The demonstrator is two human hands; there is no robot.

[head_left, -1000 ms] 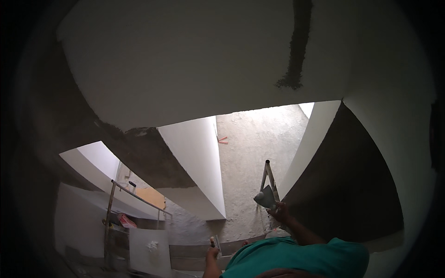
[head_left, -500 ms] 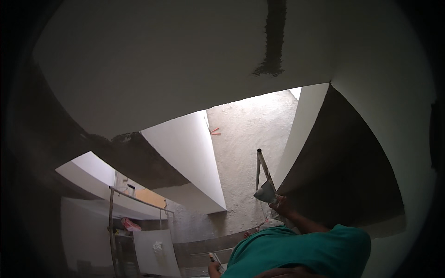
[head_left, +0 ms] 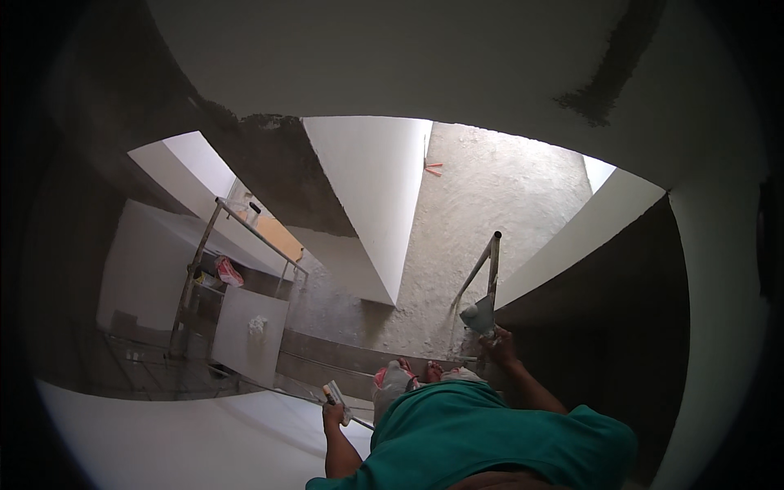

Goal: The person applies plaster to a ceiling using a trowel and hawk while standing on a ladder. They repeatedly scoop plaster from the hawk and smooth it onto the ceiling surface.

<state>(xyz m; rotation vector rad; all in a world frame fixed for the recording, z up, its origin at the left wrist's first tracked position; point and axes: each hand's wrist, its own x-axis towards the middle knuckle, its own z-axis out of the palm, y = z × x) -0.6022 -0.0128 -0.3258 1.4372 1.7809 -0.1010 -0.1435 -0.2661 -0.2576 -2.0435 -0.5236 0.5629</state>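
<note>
My right hand (head_left: pixel 500 348) is closed around the handle of a putty knife (head_left: pixel 482 317). Its wide grey blade carries a pale lump of putty (head_left: pixel 468 312) and is beside a scaffold post. Lower left, my left hand (head_left: pixel 333 414) grips a plastering trowel (head_left: pixel 336 395) with a light wooden handle and a flat, whitish blade. Both forearms come out from a green shirt. A pale board (head_left: pixel 237 347) lies farther left, with a heap of white putty (head_left: pixel 257 326) on it.
Bare feet (head_left: pixel 434 371) stand on scaffold planks (head_left: pixel 327 353). A metal rail (head_left: pixel 260 234) runs at left and a pipe frame (head_left: pixel 495 261) rises at right. A red-and-white bag (head_left: pixel 229 271) sits by the rail. White walls with dark unpainted bands surround the scaffold; rough floor shows below.
The view has tilted and turned, so the board and scaffold appear higher. My left hand and trowel have come more fully into sight. My right hand still holds the putty knife with its putty.
</note>
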